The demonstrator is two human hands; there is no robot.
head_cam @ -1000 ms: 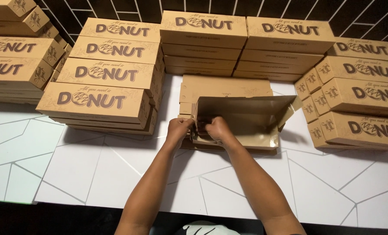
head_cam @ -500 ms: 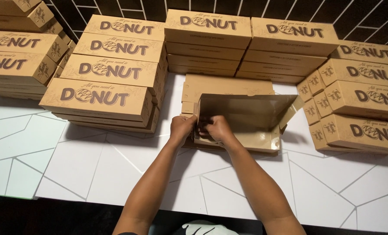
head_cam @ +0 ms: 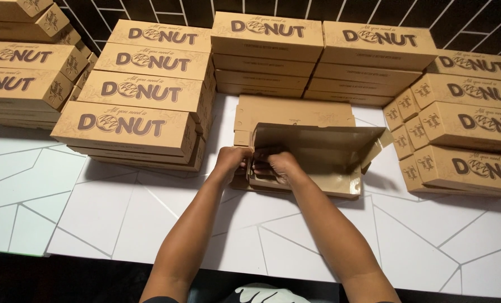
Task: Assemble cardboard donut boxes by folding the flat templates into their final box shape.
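Far left: stacks of closed brown boxes (head_cam: pixel 23 73) on the white table (head_cam: pixel 121 219), table has thin grey line pattern. Next over, a taller stack of long boxes (head_cam: pixel 132 120), just left of our work spot.

Centre: our left hand (head_cam: pixel 232 160) is curled, fingers pinching the left end flap of the half-folded box (head_cam: pixel 323 160). Our right hand (head_cam: pixel 281 164) sits touching the left one, fingers bent and gripping the same left end from inside the tray. Both hands closed onto cardboard, not flat.

The half-folded box lies on the table in the middle, lid panel standing up behind our hands, right end flap sticking out loose. Under and behind it: a pile of flat blanks (head_cam: pixel 292 109).

Back centre: two more closed stacks (head_cam: pixel 323 56) against the dark tiled wall. Right: another stack (head_cam: pixel 464 129), near the box's right flap.
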